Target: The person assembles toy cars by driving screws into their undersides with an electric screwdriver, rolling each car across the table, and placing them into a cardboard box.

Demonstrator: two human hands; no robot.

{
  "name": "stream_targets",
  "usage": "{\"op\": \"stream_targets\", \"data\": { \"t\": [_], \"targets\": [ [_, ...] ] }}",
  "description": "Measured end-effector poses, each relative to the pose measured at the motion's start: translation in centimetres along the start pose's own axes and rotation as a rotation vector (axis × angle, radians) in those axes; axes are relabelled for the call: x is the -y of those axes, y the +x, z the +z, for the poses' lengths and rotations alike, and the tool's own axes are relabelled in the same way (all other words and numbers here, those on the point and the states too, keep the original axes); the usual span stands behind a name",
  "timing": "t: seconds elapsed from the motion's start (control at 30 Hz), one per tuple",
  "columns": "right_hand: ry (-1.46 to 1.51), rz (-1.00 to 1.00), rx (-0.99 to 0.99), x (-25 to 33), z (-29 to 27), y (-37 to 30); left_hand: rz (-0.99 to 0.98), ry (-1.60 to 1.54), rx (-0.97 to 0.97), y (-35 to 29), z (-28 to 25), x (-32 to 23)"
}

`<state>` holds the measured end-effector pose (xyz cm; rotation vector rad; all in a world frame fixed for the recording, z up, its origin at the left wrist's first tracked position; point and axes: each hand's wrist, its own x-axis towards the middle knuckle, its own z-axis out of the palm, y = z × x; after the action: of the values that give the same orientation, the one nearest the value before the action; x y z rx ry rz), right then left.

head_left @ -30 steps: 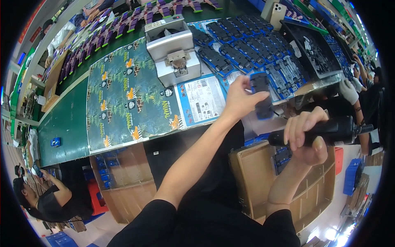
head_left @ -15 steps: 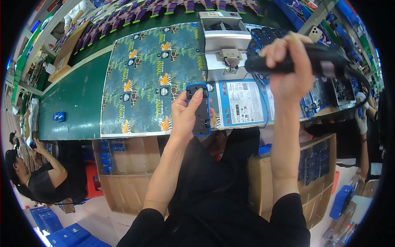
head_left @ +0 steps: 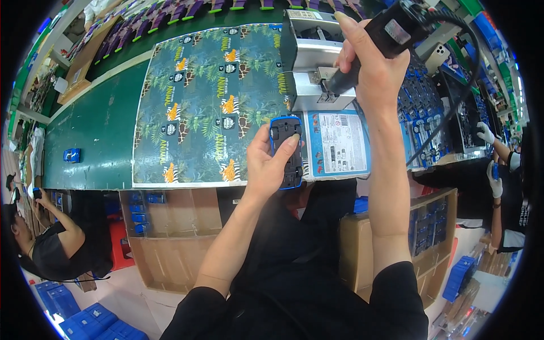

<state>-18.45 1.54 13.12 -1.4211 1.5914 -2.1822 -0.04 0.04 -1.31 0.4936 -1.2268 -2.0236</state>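
My left hand (head_left: 267, 169) grips a blue toy car (head_left: 292, 161) at the table's front edge, its black underside and wheels facing up. My thumb presses on that underside; the other fingers go round the side and beneath. Farther right, my right hand (head_left: 378, 76) is wrapped round a black electric screwdriver (head_left: 394, 31) with a dark cable. Its nose slants down left to the small metal outlet of a silver screw feeder (head_left: 306, 93). Whether the bit touches the outlet, I cannot tell.
Printed animal-pattern sheets (head_left: 198, 113) cover the middle of the green table (head_left: 102, 113). Another blue car (head_left: 72, 155) lies at the left. Blue car parts (head_left: 422, 105) crowd the right. Cardboard boxes (head_left: 175, 255) stand below the edge. Co-workers sit on both sides; one wears white gloves (head_left: 494, 181).
My right hand has brought the screwdriver from a blurred, level position to a downward slant at the feeder outlet. The car stays in my left hand; the whole view has shifted slightly.
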Motion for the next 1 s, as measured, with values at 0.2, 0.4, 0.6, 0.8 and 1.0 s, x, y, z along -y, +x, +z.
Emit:
{"op": "stream_targets", "data": {
  "t": [0.2,0.4,0.6,0.8,1.0],
  "targets": [
    [0.41,0.144,0.028,3.1,-1.6,-3.8,0.066,0.007,-0.054,0.5,0.0,0.7],
    [0.567,-0.036,0.139,4.3,-0.1,-5.9,0.067,0.038,-0.064,0.5,0.5,0.3],
    [0.5,0.017,0.077,3.4,1.2,-6.7,0.077,0.067,-0.084,0.5,0.5,0.4],
    [0.443,-0.046,0.131,1.4,1.8,-7.2,0.052,0.015,-0.116,0.5,1.5,-0.7],
    [0.443,-0.035,0.226,1.1,2.0,-7.2,0.1,0.087,-0.118,0.6,1.7,-0.7]
  ]
}}
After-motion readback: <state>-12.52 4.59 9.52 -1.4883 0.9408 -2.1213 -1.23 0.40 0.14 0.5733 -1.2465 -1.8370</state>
